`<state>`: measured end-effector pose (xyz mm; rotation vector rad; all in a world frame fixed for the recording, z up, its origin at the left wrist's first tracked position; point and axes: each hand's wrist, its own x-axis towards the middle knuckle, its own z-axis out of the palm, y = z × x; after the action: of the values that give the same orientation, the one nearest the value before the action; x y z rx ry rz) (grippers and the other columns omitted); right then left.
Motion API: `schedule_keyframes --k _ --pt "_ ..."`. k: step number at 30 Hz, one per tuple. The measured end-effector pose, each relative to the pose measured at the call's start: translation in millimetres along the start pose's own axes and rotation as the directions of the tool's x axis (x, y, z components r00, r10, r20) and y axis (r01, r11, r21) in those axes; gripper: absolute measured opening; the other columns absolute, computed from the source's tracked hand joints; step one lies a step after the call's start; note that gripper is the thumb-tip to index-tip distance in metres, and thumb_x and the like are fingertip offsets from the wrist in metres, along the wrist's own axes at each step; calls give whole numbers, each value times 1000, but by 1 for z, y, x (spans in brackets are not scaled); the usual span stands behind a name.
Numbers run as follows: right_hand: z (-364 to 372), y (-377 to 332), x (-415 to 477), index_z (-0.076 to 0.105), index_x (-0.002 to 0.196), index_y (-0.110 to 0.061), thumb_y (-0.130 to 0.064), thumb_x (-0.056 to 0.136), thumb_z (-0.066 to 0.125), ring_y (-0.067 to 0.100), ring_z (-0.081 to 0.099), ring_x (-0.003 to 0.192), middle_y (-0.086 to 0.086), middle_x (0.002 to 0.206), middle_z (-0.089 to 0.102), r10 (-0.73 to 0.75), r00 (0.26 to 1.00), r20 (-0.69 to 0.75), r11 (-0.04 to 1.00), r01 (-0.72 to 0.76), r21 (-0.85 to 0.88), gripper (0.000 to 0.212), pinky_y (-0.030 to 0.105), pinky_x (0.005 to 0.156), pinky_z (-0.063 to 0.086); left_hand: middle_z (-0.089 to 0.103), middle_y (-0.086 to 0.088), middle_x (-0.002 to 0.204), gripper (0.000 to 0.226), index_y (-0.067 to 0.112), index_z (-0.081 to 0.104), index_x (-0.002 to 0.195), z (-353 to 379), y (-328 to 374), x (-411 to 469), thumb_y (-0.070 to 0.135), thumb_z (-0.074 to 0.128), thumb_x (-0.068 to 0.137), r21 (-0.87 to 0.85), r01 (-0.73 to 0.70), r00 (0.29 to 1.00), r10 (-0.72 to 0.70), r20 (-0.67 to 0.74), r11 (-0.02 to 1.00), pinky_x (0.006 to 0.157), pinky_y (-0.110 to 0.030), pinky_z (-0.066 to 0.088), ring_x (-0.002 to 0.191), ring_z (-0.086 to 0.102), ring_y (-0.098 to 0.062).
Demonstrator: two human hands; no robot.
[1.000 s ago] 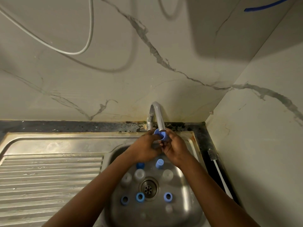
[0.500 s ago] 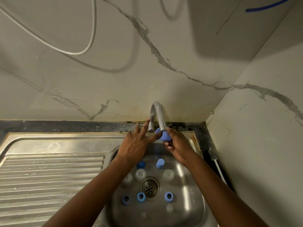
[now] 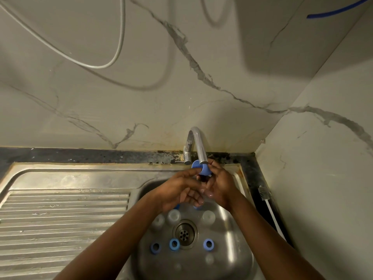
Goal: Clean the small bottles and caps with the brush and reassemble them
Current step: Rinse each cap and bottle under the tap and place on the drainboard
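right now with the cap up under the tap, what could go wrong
1. The cap is held only by the fingers of the right hand, close under the tap. If wet, it could slip and drop among the bottles and loose caps below.
2. The brush lies beside the sink by the wall, so the cap may get rinsed but not brushed.

A home kitchen. A steel sink (image 3: 240, 199) with ribbed draining board (image 3: 64, 215) and tap (image 3: 198, 144) sits against marble-patterned wall tiles (image 3: 141, 108).
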<state>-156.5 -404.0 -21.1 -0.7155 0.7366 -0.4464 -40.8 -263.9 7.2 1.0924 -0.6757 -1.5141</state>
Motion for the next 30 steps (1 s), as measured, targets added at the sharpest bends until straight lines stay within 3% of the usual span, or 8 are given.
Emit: schedule_keyframes --k 3,8,16,18,21,23,26,30 --pt "2 0 -5 56 130 -2 -11 108 40 28 74 90 22 113 71 23 995 100 998 -29 63 29 35 70 62 72 -33 107 41 24 54 135 9 0 1 1 59 102 -26 13 1000 -13 12 1000 76 -41 62 79 73 -34" --pt "4 4 5 58 127 -3 -17 104 55 27 67 85 20 114 69 -36 998 44 995 40 -89 27 33 67 59 78 -21 93 21 8 64 116 4 -24 22 23 50 112 483 6 970 112 -215 875 78 -48 64 72 75 -26" --pt "-4 -8 5 72 117 -7 -26 104 60 12 61 63 11 85 70 3 996 -84 925 -34 -378 26 22 54 50 71 -5 103 30 27 51 136 -17 -13 21 40 39 111 986 113 949 308 -71 -121 82 -41 56 87 66 -25" --pt "-6 -12 5 69 121 -5 -16 102 59 17 69 73 17 101 73 11 999 -44 981 -19 -195 23 26 62 58 72 -4 100 42 32 44 149 -16 -14 23 40 45 108 990 139 940 314 -136 12 82 -42 58 84 66 -22" --pt "-6 -10 1 60 131 1 -13 103 54 25 72 77 21 109 75 15 1000 27 1000 -15 -20 32 32 68 62 78 -15 98 37 26 52 141 -8 -9 25 22 58 105 686 38 977 117 -178 727 79 -42 65 83 75 -28" --pt "-6 -8 -1 54 139 -2 -13 106 51 28 75 85 22 116 73 18 997 75 1000 -19 21 36 36 71 63 76 -28 103 25 18 57 132 7 0 18 16 58 108 309 33 996 -5 -89 951 74 -41 63 82 73 -37" --pt "-4 -9 -4 57 138 -11 -13 105 51 32 73 104 21 125 70 22 992 125 1000 -22 -2 34 40 79 63 75 -31 107 28 18 53 137 19 -1 16 21 55 109 44 24 999 -22 -40 999 75 -42 63 83 73 -38" --pt "2 -8 4 54 139 -1 -17 102 59 30 72 102 25 123 67 29 992 125 999 -32 20 41 38 85 62 78 -15 95 22 17 56 129 11 -12 20 18 55 108 612 17 990 71 -120 791 78 -43 65 79 76 -25"
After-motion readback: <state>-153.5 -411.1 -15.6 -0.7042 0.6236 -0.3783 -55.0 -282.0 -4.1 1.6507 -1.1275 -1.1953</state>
